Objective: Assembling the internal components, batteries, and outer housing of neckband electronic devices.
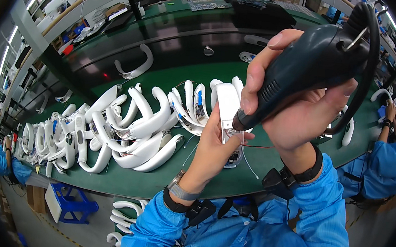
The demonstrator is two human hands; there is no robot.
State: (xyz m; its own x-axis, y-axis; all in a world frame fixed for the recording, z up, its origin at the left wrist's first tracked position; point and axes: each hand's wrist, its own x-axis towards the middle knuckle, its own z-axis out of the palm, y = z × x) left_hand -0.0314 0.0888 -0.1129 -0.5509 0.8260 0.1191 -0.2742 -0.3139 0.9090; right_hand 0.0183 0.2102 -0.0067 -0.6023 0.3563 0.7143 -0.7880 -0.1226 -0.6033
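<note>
My right hand (291,116) is wrapped round a black electric screwdriver (308,70), which hangs from a metal hook with a cable at its top. The tool's tip points down at the joint of a white curved plastic housing (227,102); whether it touches a screw I cannot make out. My left hand (210,148) grips that housing from below, with thumb and fingers around its open section. Small inner parts and a thin red wire (258,146) show beside the fingers, and a white cable (250,164) trails onto the green bench (174,176).
A long heap of white curved housings (135,127) covers the bench to the left. Behind lies a dark conveyor belt (183,24) with a loose white curved piece (142,63). A blue stool (73,202) stands below left. A co-worker's blue sleeve (387,165) is at the right.
</note>
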